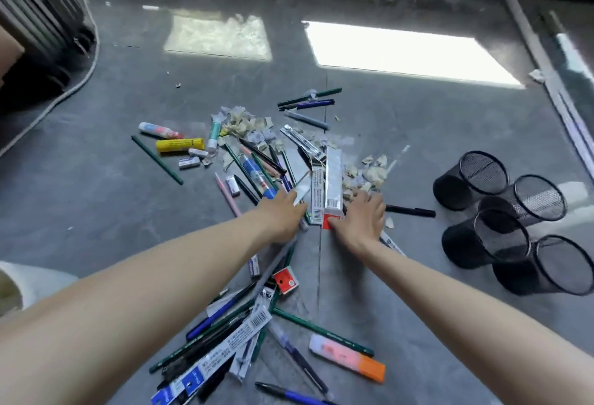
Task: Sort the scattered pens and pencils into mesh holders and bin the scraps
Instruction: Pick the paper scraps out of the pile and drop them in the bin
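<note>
Pointing away between hands (283, 218) (361, 221): long box (332, 179)

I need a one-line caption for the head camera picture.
The left hand and right hand reach into pens, pencils and paper scraps scattered on the floor, four mesh holders beside them.

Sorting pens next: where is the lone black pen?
Head view, right of centre: the black pen lies on the floor between the right hand and mesh holders.
</note>
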`<state>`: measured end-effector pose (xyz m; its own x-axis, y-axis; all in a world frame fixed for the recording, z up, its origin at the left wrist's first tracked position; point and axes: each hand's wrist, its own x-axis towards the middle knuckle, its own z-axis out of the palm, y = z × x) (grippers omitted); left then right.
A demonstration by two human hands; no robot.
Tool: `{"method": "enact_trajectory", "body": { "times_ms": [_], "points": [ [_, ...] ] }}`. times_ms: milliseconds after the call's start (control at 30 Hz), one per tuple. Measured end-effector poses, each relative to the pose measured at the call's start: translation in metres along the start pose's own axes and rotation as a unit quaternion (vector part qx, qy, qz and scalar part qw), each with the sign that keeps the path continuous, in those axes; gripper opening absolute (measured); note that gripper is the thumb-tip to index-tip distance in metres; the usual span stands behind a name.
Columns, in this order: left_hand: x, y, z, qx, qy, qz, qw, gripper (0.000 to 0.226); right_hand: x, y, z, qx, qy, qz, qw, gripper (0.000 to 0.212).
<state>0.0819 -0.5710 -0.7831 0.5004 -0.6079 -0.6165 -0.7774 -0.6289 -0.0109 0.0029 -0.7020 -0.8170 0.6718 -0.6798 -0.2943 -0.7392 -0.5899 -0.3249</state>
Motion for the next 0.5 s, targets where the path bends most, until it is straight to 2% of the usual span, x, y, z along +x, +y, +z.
{"method": "enact_trajectory", "body": {
  "times_ms": [133,200,300,367,433,500],
  "points": [
    [0.016,-0.001,0.007,0.007,0.125,0.011,0.992,0.029,0.007,0.016,-0.008,-0.026,-0.014,-0.068,0.997,0.053],
    [0.02,0.0,0.009,-0.056,0.158,-0.02,0.986,0.024,0.008,0.018,-0.012,-0.029,-0.05,-0.085,0.995,0.042],
    [0.032,0.006,0.007,-0.204,0.155,-0.07,0.964,0.017,0.009,0.016,-0.015,-0.028,-0.078,-0.097,0.992,0.036],
    [0.042,0.01,0.003,-0.284,0.167,-0.111,0.938,0.026,0.01,0.012,-0.013,-0.019,-0.092,-0.102,0.99,0.04],
    [0.052,0.014,0.003,-0.311,0.176,-0.152,0.922,0.039,0.01,0.008,-0.012,-0.024,-0.101,-0.098,0.99,0.043],
    [0.059,0.022,0.005,-0.331,0.183,-0.166,0.911,0.041,0.01,0.006,-0.01,-0.042,-0.112,-0.106,0.987,0.043]
  ]
}}
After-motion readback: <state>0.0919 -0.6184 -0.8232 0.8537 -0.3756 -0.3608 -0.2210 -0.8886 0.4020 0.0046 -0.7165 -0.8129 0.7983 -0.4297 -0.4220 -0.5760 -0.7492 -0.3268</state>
